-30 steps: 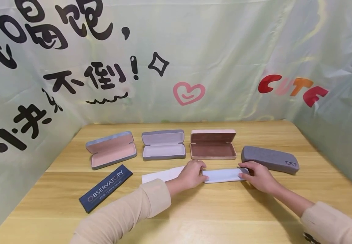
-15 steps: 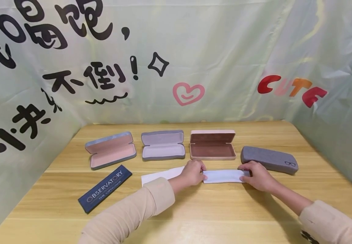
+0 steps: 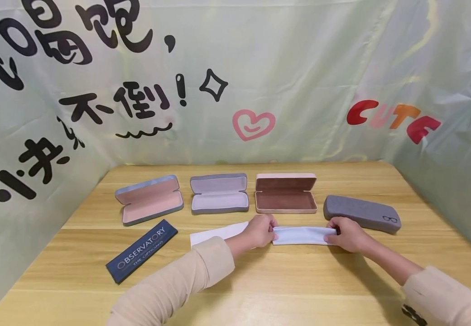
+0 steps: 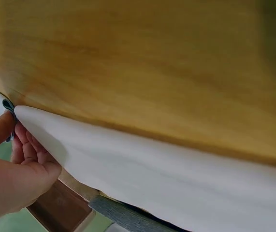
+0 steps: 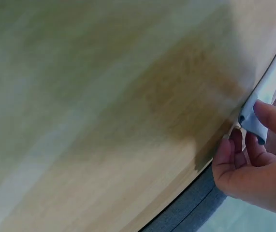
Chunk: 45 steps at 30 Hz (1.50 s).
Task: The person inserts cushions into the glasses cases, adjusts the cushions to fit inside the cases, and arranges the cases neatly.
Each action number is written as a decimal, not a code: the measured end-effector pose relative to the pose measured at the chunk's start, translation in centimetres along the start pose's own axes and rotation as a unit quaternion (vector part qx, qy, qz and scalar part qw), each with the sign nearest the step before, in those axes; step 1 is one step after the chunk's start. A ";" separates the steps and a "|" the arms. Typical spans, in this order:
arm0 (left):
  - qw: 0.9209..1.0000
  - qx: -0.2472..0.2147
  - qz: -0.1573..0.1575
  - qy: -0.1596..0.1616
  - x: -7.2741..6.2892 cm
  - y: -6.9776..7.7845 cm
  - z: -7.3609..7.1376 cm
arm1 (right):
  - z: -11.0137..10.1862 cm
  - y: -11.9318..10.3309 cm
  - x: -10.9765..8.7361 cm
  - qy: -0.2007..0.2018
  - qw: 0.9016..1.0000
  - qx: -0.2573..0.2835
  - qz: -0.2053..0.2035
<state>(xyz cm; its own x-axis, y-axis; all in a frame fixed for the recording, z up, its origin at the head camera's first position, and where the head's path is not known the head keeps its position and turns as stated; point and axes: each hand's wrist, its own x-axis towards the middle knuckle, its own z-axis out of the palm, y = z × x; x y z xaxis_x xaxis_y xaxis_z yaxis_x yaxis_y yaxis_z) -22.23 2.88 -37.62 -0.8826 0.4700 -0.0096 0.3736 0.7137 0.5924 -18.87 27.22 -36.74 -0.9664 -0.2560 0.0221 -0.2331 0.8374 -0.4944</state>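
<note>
A light blue cloth [image 3: 300, 235], folded into a narrow strip, lies flat between my hands. My left hand [image 3: 260, 232] pinches its left end between thumb and fingers; the folded edge shows at the thumb in the left wrist view. At the other end my right hand [image 3: 348, 234] pinches the strip, and the right wrist view shows the cloth's folded layers [image 5: 259, 121] under the thumb. A white folded cloth [image 3: 215, 234] lies just left of my left hand, partly hidden by that arm.
Three open glasses cases stand along the back: one pink-lined [image 3: 154, 206], one lilac-lined [image 3: 219, 202], one brown-lined [image 3: 286, 201]. A closed grey case [image 3: 358, 213] sits behind my right hand. A dark blue lettered cloth [image 3: 141, 251] lies on the wooden table [image 3: 284, 285] at left.
My right hand has shifted slightly to the right at the strip's end, and more of the cloth shows between the hands. The left hand stays nearly in place, and the cases have not moved.
</note>
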 end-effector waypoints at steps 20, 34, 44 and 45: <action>0.974 -0.193 0.002 0.116 0.2 -0.5 -2.1 | -0.8 -0.7 0.7 0.019 0.975 0.212 0.061; 0.950 -0.240 -0.051 0.194 1.5 -1.2 -3.0 | -1.4 -2.3 3.4 0.066 0.961 0.253 0.091; 0.943 -0.229 -0.073 0.230 3.2 -2.3 -3.1 | -0.9 -2.5 5.6 0.119 0.973 0.176 0.095; 0.942 -0.228 -0.075 0.234 3.3 -2.3 -3.1 | -0.8 -2.5 5.7 0.128 0.975 0.157 0.092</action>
<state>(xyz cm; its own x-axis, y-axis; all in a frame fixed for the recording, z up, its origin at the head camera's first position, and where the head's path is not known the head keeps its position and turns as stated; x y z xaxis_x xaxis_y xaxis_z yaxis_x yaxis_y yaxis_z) -26.95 1.15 -36.51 -0.9847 0.0246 0.1725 0.1675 0.4064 0.8982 -23.91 24.06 -34.70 -0.9935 0.0461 0.1038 -0.0480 0.6580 -0.7515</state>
